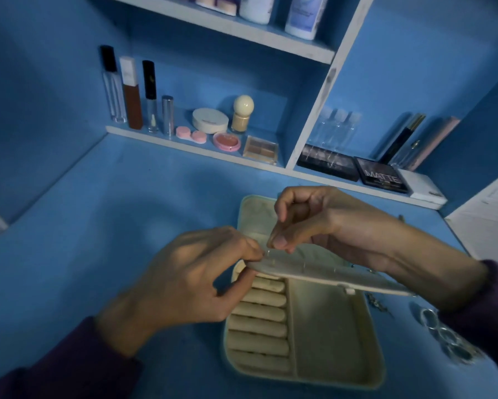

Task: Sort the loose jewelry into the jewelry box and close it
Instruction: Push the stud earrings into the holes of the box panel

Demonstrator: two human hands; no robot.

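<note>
Left hand [190, 272] pinches box flap [328, 273] edge; right hand [314, 223] pinches tiny stud [268, 252].

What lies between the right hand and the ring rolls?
The cream hinged flap, pinched by the left hand and raised over the rolls; head view.

The blue surface [112, 226] carries an open cream jewelry box [328, 335], lying flat right of the middle with its lid opened toward the back. Just beside the box on its right lies a small cluster of silver jewelry [378, 305], and farther right a group of silver rings [446, 335] sits close together. Another small metallic piece [401, 218] lies near the back right, too small to identify
</note>
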